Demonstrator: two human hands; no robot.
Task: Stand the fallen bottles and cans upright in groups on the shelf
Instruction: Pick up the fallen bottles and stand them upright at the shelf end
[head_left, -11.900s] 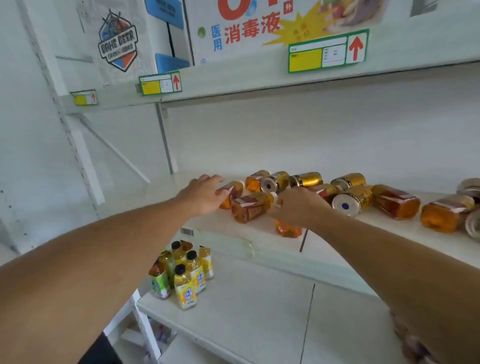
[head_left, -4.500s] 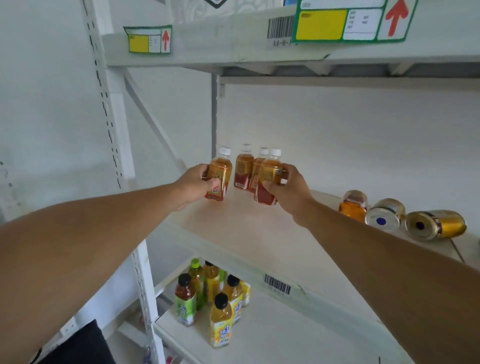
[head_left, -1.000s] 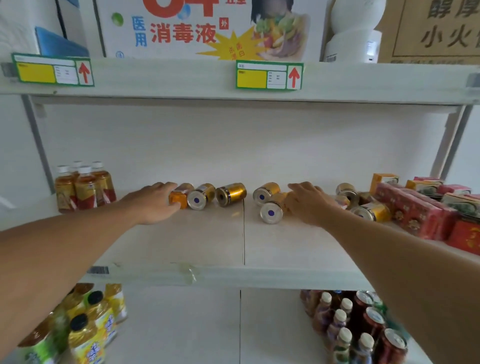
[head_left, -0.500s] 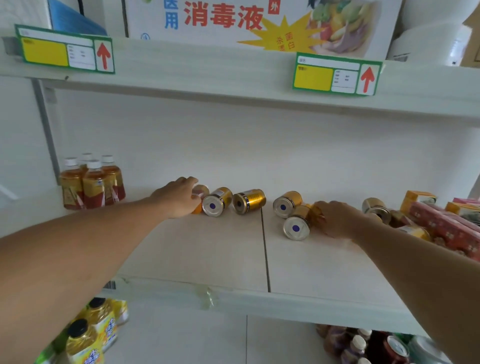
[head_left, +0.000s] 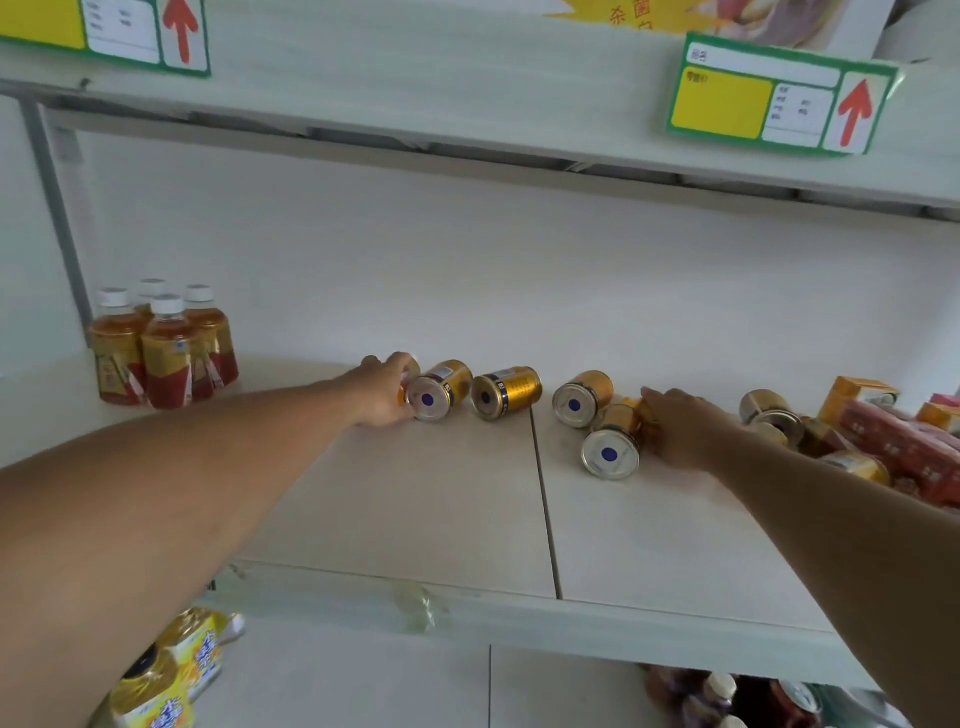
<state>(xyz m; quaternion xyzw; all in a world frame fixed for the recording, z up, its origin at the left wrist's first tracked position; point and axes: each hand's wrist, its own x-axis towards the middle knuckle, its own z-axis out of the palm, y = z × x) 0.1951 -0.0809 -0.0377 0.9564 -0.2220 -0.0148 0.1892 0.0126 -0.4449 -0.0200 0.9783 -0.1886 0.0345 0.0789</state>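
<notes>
While my left hand (head_left: 382, 392) lay at the left end of the row of fallen cans, its fingers (head_left: 400, 364) were curled over something orange that was mostly hidden behind them, maybe one more fallen bottle or can; I could not tell if they really gripped it. They also touched the first gold can (head_left: 440, 389), which lay on its side with its silver end toward me. My right hand (head_left: 680, 428) was lower and to the right, and its fingers (head_left: 655, 402) were bent around the body of another lying can (head_left: 613, 441), the one closest to the front; the grip looked closed but not yet tight.

Between my hands two more gold cans (head_left: 506, 392) (head_left: 582, 397) lay on the shelf (head_left: 415, 499), near each other but apart. More cans (head_left: 769, 410) lay farther right, beside red and orange cartons (head_left: 883, 436). Four tea bottles (head_left: 163, 348) stood upright together in the back left corner.

I judged these cans to be stiff, smooth and a little slippery, and rather light for one hand. Lying down they would roll easily, so the best hold seemed to be around the middle of the body, thumb against fingers, and then tipping onto the flat end.
</notes>
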